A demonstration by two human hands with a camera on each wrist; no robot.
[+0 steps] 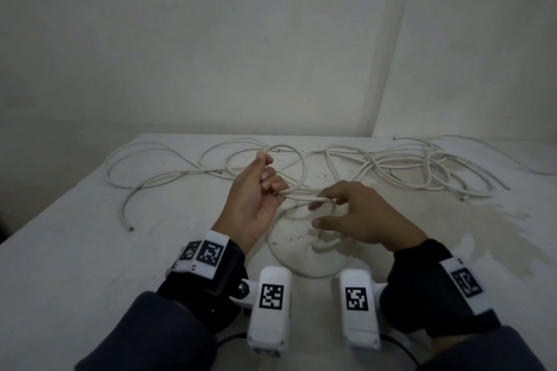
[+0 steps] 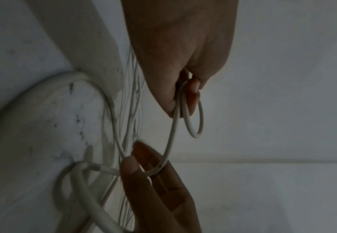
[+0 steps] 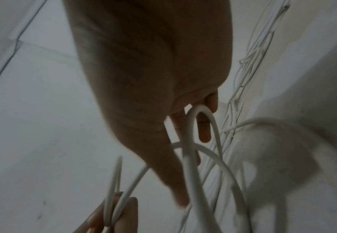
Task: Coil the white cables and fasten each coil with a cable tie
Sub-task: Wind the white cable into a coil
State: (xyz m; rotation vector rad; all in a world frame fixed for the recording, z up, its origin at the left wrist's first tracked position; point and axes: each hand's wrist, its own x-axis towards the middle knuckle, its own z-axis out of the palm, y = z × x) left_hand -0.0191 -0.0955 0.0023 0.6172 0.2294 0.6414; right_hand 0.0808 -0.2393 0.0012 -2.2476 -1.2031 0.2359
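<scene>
Cables [image 1: 376,166] on table [image 1: 75,235] (far side), hands nearer

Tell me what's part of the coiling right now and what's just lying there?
In the job: left hand gripping cable loop; right hand pinching the same cable; cable pile waiting.
Lying about: table, wall. No cable tie visible.

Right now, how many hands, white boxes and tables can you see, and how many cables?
Hands: 2, left hand, right hand
White boxes: 2, left box, right box
Table: 1
Cables: tangled, cannot count
Total without cables: 5
</scene>
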